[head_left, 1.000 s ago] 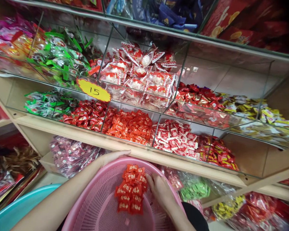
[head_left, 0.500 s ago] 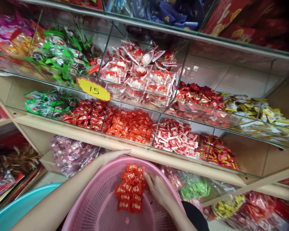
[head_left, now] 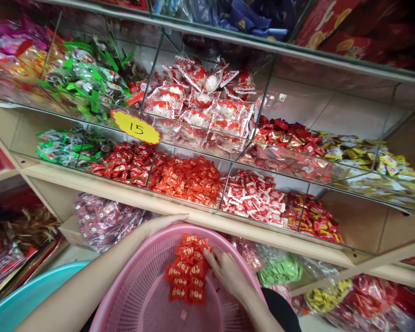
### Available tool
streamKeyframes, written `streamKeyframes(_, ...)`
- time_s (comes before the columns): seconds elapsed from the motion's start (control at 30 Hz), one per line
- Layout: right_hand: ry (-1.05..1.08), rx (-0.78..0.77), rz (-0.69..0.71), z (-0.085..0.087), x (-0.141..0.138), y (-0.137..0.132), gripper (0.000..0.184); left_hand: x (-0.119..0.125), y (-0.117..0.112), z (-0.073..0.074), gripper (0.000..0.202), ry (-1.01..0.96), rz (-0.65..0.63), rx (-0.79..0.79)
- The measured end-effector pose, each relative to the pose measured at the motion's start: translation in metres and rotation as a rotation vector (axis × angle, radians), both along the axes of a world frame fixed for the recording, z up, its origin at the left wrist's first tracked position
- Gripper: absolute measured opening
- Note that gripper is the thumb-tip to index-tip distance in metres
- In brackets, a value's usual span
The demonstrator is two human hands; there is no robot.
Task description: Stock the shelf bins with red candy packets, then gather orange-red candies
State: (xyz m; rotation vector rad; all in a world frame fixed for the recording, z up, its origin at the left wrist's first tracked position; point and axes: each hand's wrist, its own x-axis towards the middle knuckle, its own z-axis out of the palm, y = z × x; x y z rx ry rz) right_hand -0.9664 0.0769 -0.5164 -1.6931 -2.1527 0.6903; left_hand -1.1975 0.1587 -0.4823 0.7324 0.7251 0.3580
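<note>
A pink plastic basket (head_left: 124, 276) with perforated walls is in front of me at the bottom of the view. My left hand (head_left: 164, 224) is closed over its far rim, fingers stretched along the outer side and partly hidden. Inside the basket is a cluster of small red candy packets (head_left: 186, 272) with pale printing, joined or lying close together. My right hand (head_left: 223, 267) reaches over the right side into the basket, thumb and fingers closed on the upper right edge of that cluster. One small pale pink piece (head_left: 183, 315) is on the basket's bottom.
A shelf edge (head_left: 193, 217) runs just beyond the basket. Glass-divided compartments above hold orange-red candies (head_left: 190, 180), red-and-white candies (head_left: 252, 196) and marshmallow-like packets (head_left: 200, 115). A yellow price tag (head_left: 135, 127) reads 15. A turquoise tub (head_left: 38, 295) stands at left; bagged candies (head_left: 280, 267) lie below the shelf.
My right fingertips have shifted slightly up and left on the red candy packets. My left hand and the basket stay in place.
</note>
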Motion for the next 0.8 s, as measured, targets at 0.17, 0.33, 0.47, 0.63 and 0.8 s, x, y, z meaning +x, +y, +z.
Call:
streamKeyframes(0.17,-0.034,0.004,-0.010,0.000,0.001,0.000,0.044,0.002,0.001,0.000,0.043,-0.019,0.026,0.030)
streamKeyframes(0.33,-0.037,0.043,-0.031,0.002,0.001,0.000,0.039,-0.001,0.002,-0.004,0.047,-0.005,0.001,0.025)
streamKeyframes(0.47,0.019,0.079,0.003,0.006,-0.001,-0.001,0.039,-0.003,0.004,-0.007,0.049,0.001,-0.018,0.029)
streamKeyframes(0.63,0.071,0.098,0.053,0.011,-0.004,-0.003,0.035,-0.002,0.005,-0.007,0.048,-0.016,-0.025,0.023)
streamKeyframes(0.8,0.085,0.106,0.072,0.012,-0.004,-0.003,0.032,-0.002,0.006,-0.008,0.048,-0.021,-0.042,0.013)
